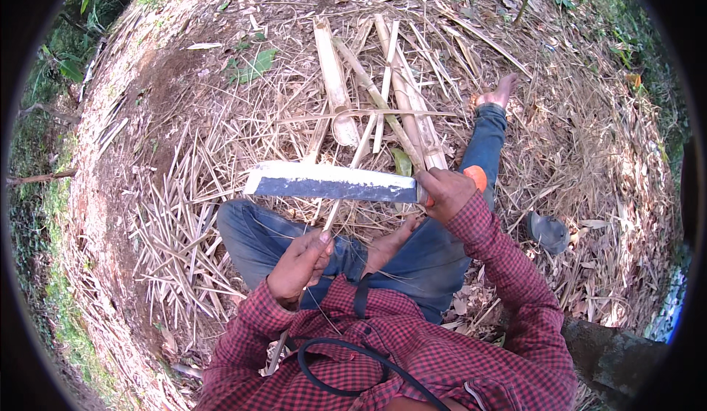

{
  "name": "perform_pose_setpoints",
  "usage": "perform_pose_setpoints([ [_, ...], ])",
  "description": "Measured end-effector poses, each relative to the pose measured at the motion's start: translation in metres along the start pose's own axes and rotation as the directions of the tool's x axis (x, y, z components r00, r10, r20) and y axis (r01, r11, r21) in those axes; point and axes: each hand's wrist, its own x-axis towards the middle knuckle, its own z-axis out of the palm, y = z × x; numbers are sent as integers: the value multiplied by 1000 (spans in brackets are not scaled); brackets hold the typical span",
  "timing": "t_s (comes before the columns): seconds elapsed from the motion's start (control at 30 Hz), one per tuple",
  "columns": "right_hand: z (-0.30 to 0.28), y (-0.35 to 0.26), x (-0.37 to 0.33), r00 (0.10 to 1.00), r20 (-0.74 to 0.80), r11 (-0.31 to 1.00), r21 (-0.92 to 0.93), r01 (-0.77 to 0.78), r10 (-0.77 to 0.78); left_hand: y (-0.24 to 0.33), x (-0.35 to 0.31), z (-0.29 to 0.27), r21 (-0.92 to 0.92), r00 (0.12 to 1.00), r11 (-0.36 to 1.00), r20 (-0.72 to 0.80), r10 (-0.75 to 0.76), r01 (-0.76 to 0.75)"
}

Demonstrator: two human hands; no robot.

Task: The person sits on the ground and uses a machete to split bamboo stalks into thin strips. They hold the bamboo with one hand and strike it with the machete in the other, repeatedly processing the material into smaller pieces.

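Two hands are engaged. The left hand (pixel 298 265) is closed, its thumb and curled fingers pinching a thin, pale, split-bamboo strip (pixel 333 215). The right hand (pixel 446 196) is wrapped around the orange handle (pixel 477 178) of a long, broad, dark-and-silver steel machete (pixel 331 185). The machete lies crosswise over the strip, tip to the left; contact between them cannot be confirmed.

Caution: if the strip twists or the pinch slackens, the blade may glance along it toward the left thumb. A downward overrun could reach the unprotected bare foot (pixel 390 247) or the faded blue jeans (pixel 254 228).

Containers: none discernible. Thin, pale split sticks (pixel 177 238) lie loose on the brown, leaf-littered ground (pixel 158 90) at left; thick, tan bamboo lengths (pixel 333 72) lie beyond the blade.
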Motion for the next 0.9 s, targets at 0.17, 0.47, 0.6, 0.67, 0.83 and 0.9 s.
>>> perform_pose_setpoints([
  [0.17, -20, 72, 20, 876, -57, 870, -105, -482, 479, -12, -34, 0, 166, 996, 982, 51, 78, -85],
  [0.47, -7, 22, -26, 937, -160, 931, 252, -266, 311, 0, 8, -1, -5, 976, 977, -52, 210, -211],
  [0.6, 1, -9, -32, 992, -67, 966, 243, -84, 103, 8, 20, -3, 29, 985, 984, -8, 175, -175],
  [0.67, 0, -20, -27, 1000, -13, 979, 201, -12, 15, 5, 26, -3, 3, 982, 983, -25, 185, -185],
  [0.83, 1, -30, -14, 995, 64, 985, 159, 70, -81, 1, 20, 6, 59, 985, 984, -40, 168, -166],
  [0.9, 4, -28, -12, 994, 80, 990, 126, 59, -69, 5, 14, 9, 70, 984, 983, -46, 173, -169],
])
